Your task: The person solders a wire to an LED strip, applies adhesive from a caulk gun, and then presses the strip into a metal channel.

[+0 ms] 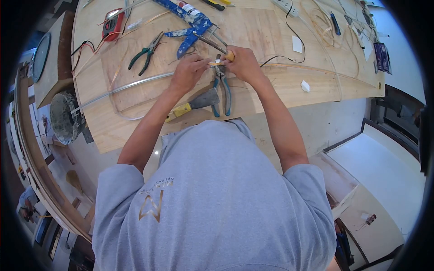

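Note:
My right hand is closed around the wooden handle of a soldering iron, whose metal shaft points up and left. A black cord trails off to the right of that hand. My left hand pinches the end of a thin light strip, held across the jaws of blue-handled pliers. The strip continues past my right hand along the table. Just below my left hand lies a scraper with a yellow and black handle, its blade touching the pliers.
On the wooden table lie a blue caulking gun, green-handled pliers and a red multimeter. A long pale tube runs left past the edge, near a bucket. A power strip sits at the back.

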The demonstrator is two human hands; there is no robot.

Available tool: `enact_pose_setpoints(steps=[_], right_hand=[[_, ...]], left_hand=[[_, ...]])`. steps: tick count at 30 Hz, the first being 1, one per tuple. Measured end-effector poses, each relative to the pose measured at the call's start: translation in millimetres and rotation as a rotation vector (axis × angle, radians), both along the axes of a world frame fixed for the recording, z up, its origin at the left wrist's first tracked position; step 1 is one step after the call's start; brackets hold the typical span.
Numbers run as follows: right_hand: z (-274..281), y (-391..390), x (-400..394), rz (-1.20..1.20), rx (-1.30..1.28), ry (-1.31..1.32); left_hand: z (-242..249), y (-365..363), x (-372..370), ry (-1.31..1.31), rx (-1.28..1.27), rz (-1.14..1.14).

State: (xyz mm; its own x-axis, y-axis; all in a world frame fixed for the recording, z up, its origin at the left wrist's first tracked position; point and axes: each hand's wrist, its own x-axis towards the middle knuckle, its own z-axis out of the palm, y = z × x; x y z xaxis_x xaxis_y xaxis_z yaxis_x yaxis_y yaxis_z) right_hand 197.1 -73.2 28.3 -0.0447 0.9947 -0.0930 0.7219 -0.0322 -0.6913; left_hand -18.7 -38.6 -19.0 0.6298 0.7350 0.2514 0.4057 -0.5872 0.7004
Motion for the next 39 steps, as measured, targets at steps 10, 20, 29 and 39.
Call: enact_pose_setpoints(steps=[10,20,29,39], right_hand=[[-4.8,-1.2,3.2,-0.027,-0.021,0.053],[-1.3,-2.1,3.3,-0.022,-0.025,0.046],[-4.0,-1.3,3.2,-0.047,-0.018,0.004],[-1.7,-0.2,3.0,-0.071,-0.045,0.063]], left_hand=[[-11.2,-12.3,17.8,-0.124,-0.029,0.154],[-5.1,-15.9,24.2,-0.087,-0.128,0.161],[-3.6,-0.2,20.3,-0.065,-0.096,0.017],[-6.3,0.2,25.8,-0.123,-0.017,0.005]])
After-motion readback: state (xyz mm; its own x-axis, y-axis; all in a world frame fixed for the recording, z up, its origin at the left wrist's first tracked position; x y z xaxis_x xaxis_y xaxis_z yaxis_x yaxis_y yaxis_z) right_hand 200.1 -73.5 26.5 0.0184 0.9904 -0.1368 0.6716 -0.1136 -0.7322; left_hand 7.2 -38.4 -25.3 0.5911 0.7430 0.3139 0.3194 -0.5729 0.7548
